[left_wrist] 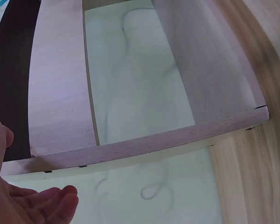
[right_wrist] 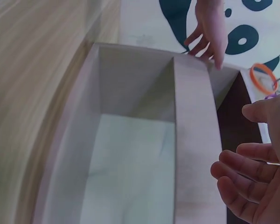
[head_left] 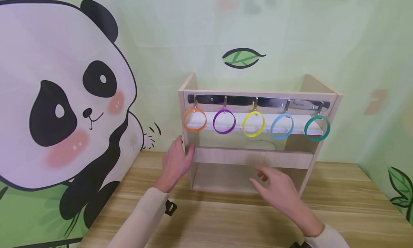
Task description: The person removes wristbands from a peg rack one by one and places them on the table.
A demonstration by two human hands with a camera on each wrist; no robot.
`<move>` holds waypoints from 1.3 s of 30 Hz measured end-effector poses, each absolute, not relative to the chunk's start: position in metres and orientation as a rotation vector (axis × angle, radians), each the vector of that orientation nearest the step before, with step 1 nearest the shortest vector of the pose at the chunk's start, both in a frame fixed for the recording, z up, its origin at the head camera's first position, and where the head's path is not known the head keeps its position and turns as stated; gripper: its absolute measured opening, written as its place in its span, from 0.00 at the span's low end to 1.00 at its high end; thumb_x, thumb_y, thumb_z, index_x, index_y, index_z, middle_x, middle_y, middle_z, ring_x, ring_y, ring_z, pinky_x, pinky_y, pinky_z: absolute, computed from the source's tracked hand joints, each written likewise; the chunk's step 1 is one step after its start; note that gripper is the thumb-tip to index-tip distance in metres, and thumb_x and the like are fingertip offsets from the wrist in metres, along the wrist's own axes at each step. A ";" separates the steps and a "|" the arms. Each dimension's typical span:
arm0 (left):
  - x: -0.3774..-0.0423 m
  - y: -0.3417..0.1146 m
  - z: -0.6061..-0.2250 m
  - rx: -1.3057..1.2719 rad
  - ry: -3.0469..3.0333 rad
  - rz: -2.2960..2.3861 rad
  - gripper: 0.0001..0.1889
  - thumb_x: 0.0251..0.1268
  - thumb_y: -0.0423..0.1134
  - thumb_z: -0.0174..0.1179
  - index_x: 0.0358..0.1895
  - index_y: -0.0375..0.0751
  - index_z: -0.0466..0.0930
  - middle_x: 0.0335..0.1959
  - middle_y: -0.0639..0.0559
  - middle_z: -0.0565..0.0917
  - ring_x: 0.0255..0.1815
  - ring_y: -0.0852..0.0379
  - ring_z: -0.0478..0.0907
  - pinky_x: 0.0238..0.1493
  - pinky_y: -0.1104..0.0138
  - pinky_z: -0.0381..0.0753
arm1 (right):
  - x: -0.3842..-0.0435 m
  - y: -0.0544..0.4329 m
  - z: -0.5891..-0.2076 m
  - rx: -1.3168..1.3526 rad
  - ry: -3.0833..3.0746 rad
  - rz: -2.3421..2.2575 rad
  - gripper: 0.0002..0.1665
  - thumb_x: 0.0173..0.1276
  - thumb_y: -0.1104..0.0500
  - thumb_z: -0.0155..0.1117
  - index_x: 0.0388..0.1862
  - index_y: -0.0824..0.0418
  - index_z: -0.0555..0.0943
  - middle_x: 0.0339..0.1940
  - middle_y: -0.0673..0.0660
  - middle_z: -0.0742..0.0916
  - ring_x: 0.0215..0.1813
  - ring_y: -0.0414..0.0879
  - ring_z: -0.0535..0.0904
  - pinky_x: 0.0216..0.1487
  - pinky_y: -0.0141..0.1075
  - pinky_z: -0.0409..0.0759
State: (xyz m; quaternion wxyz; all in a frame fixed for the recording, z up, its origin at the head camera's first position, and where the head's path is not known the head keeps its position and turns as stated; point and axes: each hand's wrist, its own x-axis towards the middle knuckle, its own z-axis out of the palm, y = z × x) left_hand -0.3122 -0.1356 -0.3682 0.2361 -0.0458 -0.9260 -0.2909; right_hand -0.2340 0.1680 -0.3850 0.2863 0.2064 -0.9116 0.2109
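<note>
Wood-grain tabletop (head_left: 219, 224) bears the work; from my station I read both hands as empty, the left hand (head_left: 176, 160) relaxed beside the shelf unit (head_left: 255, 157), contact unclear, the right hand (head_left: 280, 187) loosely curved before its lower bay (head_left: 222, 178). Five coloured rings (head_left: 253, 135) hang from hooks (head_left: 256, 103) on its upper rail (head_left: 211, 99). I judge this step as hand positioning; the next move likely calls for steadying the unit.

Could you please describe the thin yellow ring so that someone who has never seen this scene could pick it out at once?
On the wood-grain table stands a pale wooden shelf unit. A shiny metal strip with five hooks crosses its upper front. From the middle hook hangs the thin round yellow ring, the only yellow one, between a purple ring and a light blue ring.
</note>
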 end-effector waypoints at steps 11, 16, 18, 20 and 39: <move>-0.331 -0.137 -0.372 -0.249 -2.476 -0.877 0.19 0.70 0.48 0.48 0.56 0.40 0.69 0.48 0.43 0.78 0.45 0.47 0.77 0.40 0.53 0.78 | -0.245 0.134 -0.352 0.685 -2.368 0.624 0.20 0.59 0.53 0.70 0.47 0.63 0.82 0.33 0.53 0.86 0.31 0.43 0.80 0.30 0.34 0.78; -0.337 -0.139 -0.376 -0.259 -2.445 -0.857 0.13 0.71 0.45 0.46 0.46 0.39 0.73 0.39 0.45 0.77 0.37 0.49 0.75 0.35 0.56 0.76 | -0.250 0.121 -0.334 0.751 -2.273 0.637 0.17 0.57 0.56 0.71 0.43 0.63 0.83 0.30 0.53 0.85 0.30 0.42 0.79 0.30 0.33 0.77; -0.338 -0.139 -0.377 -0.266 -2.442 -0.854 0.13 0.71 0.45 0.46 0.45 0.40 0.74 0.39 0.45 0.77 0.37 0.50 0.75 0.35 0.56 0.76 | -0.253 0.117 -0.328 0.772 -2.249 0.647 0.16 0.57 0.56 0.71 0.42 0.63 0.83 0.30 0.52 0.85 0.31 0.42 0.79 0.30 0.32 0.77; -0.339 -0.139 -0.377 -0.272 -2.444 -0.864 0.13 0.72 0.45 0.46 0.46 0.39 0.74 0.40 0.45 0.78 0.37 0.49 0.75 0.35 0.56 0.76 | -0.255 0.112 -0.322 0.791 -2.228 0.658 0.15 0.58 0.56 0.70 0.41 0.63 0.83 0.30 0.52 0.85 0.31 0.42 0.79 0.30 0.33 0.77; -0.338 -0.139 -0.378 -0.288 -2.462 -0.865 0.16 0.73 0.44 0.45 0.54 0.40 0.73 0.47 0.43 0.77 0.43 0.49 0.76 0.40 0.55 0.77 | -0.278 0.075 -0.268 0.963 -1.963 0.740 0.12 0.54 0.61 0.74 0.36 0.65 0.84 0.32 0.54 0.85 0.36 0.45 0.77 0.36 0.33 0.77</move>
